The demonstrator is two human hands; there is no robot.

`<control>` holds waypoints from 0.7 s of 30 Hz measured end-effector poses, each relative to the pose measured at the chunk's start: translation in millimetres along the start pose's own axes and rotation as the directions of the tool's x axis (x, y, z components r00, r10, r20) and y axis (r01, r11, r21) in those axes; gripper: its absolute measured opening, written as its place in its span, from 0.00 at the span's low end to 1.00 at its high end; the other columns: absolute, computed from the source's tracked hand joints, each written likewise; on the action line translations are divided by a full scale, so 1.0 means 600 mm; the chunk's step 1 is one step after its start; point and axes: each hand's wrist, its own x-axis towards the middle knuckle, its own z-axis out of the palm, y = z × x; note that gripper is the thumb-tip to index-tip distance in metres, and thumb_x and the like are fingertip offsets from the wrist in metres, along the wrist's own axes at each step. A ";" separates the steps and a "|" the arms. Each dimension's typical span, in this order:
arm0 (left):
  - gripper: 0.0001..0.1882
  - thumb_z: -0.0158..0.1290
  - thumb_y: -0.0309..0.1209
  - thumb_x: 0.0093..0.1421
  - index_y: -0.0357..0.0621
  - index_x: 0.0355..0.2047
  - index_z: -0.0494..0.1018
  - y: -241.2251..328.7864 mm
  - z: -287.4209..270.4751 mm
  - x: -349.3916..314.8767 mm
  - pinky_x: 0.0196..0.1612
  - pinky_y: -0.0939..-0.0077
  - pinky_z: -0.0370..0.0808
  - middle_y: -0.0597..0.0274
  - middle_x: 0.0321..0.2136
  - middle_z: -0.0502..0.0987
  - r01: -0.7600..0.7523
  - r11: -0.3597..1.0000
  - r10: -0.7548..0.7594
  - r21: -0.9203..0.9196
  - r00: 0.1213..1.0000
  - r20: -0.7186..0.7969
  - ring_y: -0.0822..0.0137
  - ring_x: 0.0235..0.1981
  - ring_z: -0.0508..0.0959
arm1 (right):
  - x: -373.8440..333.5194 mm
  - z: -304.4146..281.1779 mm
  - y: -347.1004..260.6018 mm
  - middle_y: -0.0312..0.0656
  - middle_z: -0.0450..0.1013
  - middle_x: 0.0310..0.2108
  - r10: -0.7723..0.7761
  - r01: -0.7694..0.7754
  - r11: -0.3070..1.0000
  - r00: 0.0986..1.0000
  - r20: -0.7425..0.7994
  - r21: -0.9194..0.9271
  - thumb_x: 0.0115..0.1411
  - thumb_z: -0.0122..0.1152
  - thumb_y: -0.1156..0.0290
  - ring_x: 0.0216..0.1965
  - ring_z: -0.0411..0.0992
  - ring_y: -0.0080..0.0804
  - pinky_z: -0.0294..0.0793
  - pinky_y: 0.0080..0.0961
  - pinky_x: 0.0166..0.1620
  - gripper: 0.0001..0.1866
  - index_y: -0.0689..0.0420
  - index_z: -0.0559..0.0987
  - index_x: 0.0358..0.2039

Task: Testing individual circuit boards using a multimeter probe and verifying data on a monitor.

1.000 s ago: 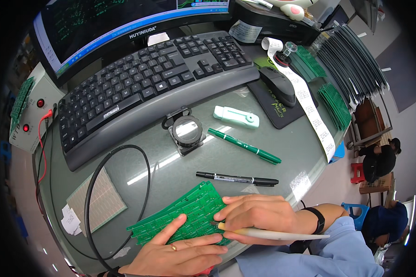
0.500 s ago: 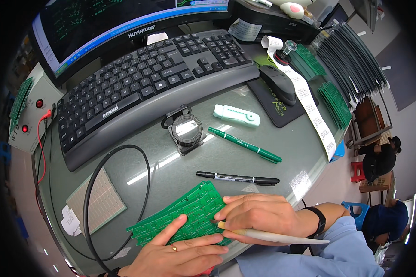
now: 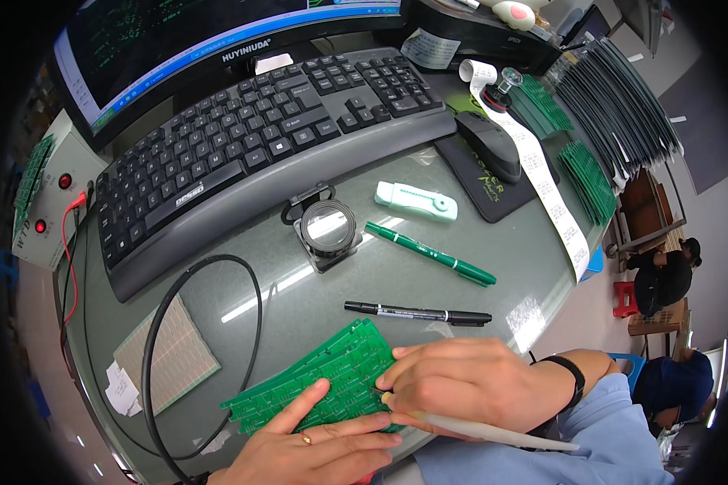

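Observation:
A short stack of green circuit boards (image 3: pixel 332 372) lies slanted at the table's near edge. My left hand (image 3: pixel 311 453) rests over its near side, fingers stretched out and apart, index fingertip pressing on the top board. A bit of something red shows beneath that hand, too covered to name. Pinched in my right hand (image 3: pixel 461 384) is a slim tool with a tapered white handle (image 3: pixel 493 432) and a yellowish collar. Its small dark tip meets the right part of the top board. My right fingertips also touch the board's right edge.
Beyond the boards lie a black marker (image 3: pixel 416 313), a green marker (image 3: pixel 430 254), a mint cutter-like slider (image 3: pixel 416 201) and a round magnifier (image 3: pixel 328 228). A black cable (image 3: pixel 150 347) loops at left beside a beige board (image 3: pixel 170 356). The keyboard (image 3: pixel 267 153) and mouse (image 3: pixel 488 145) stand farther back.
The tool's tip and my right hand have shifted very slightly on the board. My left hand keeps its place. The whole view has moved a little.

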 end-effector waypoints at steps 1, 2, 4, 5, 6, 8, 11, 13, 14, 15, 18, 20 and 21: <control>0.16 0.42 0.38 0.61 0.42 0.37 0.76 0.000 0.000 0.000 0.66 0.44 0.47 0.59 0.41 0.79 -0.003 1.000 0.003 0.001 1.000 0.006 0.62 0.54 0.75 | 0.002 -0.005 -0.002 0.43 0.73 0.34 0.000 0.000 1.000 1.000 0.001 0.000 0.50 0.59 0.72 0.38 0.76 0.39 0.79 0.29 0.44 0.09 0.60 0.73 0.31; 0.16 0.42 0.38 0.61 0.42 0.37 0.76 0.000 -0.001 0.000 0.66 0.44 0.47 0.59 0.41 0.79 -0.003 1.000 0.003 0.001 1.000 0.006 0.62 0.54 0.75 | 0.004 -0.011 -0.004 0.42 0.73 0.34 0.037 -0.037 0.999 0.997 0.061 -0.008 0.50 0.59 0.71 0.37 0.76 0.38 0.78 0.28 0.41 0.09 0.60 0.73 0.31; 0.16 0.42 0.37 0.60 0.41 0.38 0.76 0.001 -0.004 0.001 0.66 0.44 0.47 0.58 0.42 0.79 0.013 0.999 -0.012 -0.046 1.000 0.025 0.61 0.55 0.74 | 0.004 -0.015 -0.007 0.42 0.73 0.34 0.073 -0.072 0.997 0.990 0.119 -0.019 0.50 0.58 0.71 0.37 0.76 0.38 0.77 0.26 0.37 0.09 0.60 0.73 0.31; 0.16 0.42 0.37 0.60 0.41 0.38 0.76 0.002 -0.006 0.000 0.66 0.44 0.47 0.58 0.42 0.79 0.015 0.999 -0.014 -0.041 1.000 0.023 0.61 0.55 0.74 | 0.006 -0.013 -0.005 0.41 0.73 0.35 0.069 -0.069 0.998 0.991 0.117 -0.007 0.50 0.58 0.71 0.37 0.76 0.38 0.76 0.26 0.36 0.08 0.59 0.73 0.31; 0.16 0.43 0.37 0.60 0.41 0.38 0.76 0.002 -0.008 -0.001 0.67 0.45 0.46 0.58 0.42 0.79 0.023 0.998 -0.022 -0.058 0.999 0.024 0.61 0.55 0.74 | 0.007 -0.012 -0.002 0.40 0.73 0.35 0.065 -0.066 0.998 0.991 0.113 0.006 0.50 0.58 0.71 0.37 0.76 0.37 0.75 0.26 0.34 0.08 0.59 0.73 0.31; 0.16 0.43 0.36 0.59 0.41 0.38 0.76 -0.003 -0.008 0.004 0.67 0.45 0.46 0.58 0.42 0.79 0.012 0.997 -0.010 -0.075 0.999 0.034 0.60 0.56 0.73 | -0.002 -0.004 0.016 0.40 0.74 0.36 0.016 -0.017 1.000 0.998 0.066 0.021 0.50 0.58 0.71 0.38 0.76 0.37 0.77 0.27 0.37 0.08 0.58 0.73 0.31; 0.16 0.43 0.36 0.59 0.41 0.38 0.76 -0.002 -0.004 -0.003 0.67 0.46 0.46 0.58 0.43 0.79 0.045 0.996 -0.042 -0.076 0.998 0.045 0.60 0.56 0.73 | -0.014 0.013 0.036 0.38 0.74 0.37 -0.079 0.081 0.992 0.997 -0.026 0.099 0.52 0.58 0.70 0.41 0.76 0.37 0.78 0.29 0.43 0.07 0.57 0.74 0.31; 0.13 0.56 0.39 0.59 0.59 0.45 0.74 -0.026 0.005 -0.009 0.69 0.52 0.43 0.82 0.53 0.73 -0.060 0.973 0.018 0.222 0.983 0.185 0.79 0.60 0.67 | -0.017 0.014 0.036 0.38 0.74 0.37 -0.097 0.107 0.985 0.992 -0.079 0.137 0.52 0.58 0.69 0.43 0.76 0.37 0.78 0.30 0.47 0.07 0.56 0.75 0.30; 0.13 0.56 0.39 0.59 0.59 0.45 0.74 -0.030 0.007 -0.013 0.69 0.52 0.43 0.82 0.53 0.73 -0.062 0.974 0.019 0.219 0.982 0.189 0.79 0.60 0.67 | -0.017 0.010 0.035 0.38 0.75 0.36 -0.106 0.114 0.986 0.992 -0.071 0.118 0.53 0.59 0.69 0.43 0.76 0.37 0.78 0.32 0.49 0.06 0.57 0.75 0.30; 0.14 0.56 0.41 0.59 0.60 0.45 0.74 -0.032 0.006 -0.013 0.69 0.52 0.43 0.82 0.54 0.73 -0.064 0.973 0.020 0.221 0.980 0.198 0.80 0.60 0.67 | -0.015 0.009 0.035 0.38 0.75 0.36 -0.121 0.126 0.987 0.991 -0.062 0.101 0.53 0.61 0.70 0.43 0.77 0.37 0.78 0.34 0.51 0.06 0.57 0.75 0.29; 0.14 0.56 0.42 0.59 0.60 0.45 0.75 -0.031 0.004 -0.014 0.69 0.53 0.43 0.82 0.54 0.72 -0.069 0.971 0.021 0.228 0.979 0.204 0.80 0.61 0.66 | -0.015 0.022 0.028 0.39 0.76 0.33 -0.061 0.080 0.989 0.986 -0.152 0.122 0.52 0.65 0.74 0.40 0.78 0.36 0.79 0.33 0.48 0.07 0.59 0.75 0.28; 0.14 0.56 0.41 0.59 0.60 0.45 0.75 -0.029 0.003 -0.014 0.69 0.53 0.43 0.82 0.54 0.72 -0.070 0.970 0.023 0.233 0.980 0.199 0.80 0.61 0.66 | -0.014 0.024 0.027 0.40 0.76 0.32 -0.064 0.085 0.990 0.983 -0.174 0.111 0.51 0.67 0.75 0.39 0.78 0.35 0.80 0.33 0.47 0.08 0.59 0.75 0.28; 0.13 0.57 0.41 0.59 0.59 0.45 0.75 -0.029 0.002 -0.013 0.69 0.53 0.43 0.82 0.54 0.73 -0.059 0.975 0.014 0.216 0.979 0.205 0.80 0.61 0.66 | -0.014 0.025 0.026 0.40 0.76 0.31 -0.066 0.087 0.991 0.978 -0.197 0.101 0.50 0.68 0.76 0.38 0.79 0.34 0.81 0.33 0.46 0.09 0.59 0.75 0.27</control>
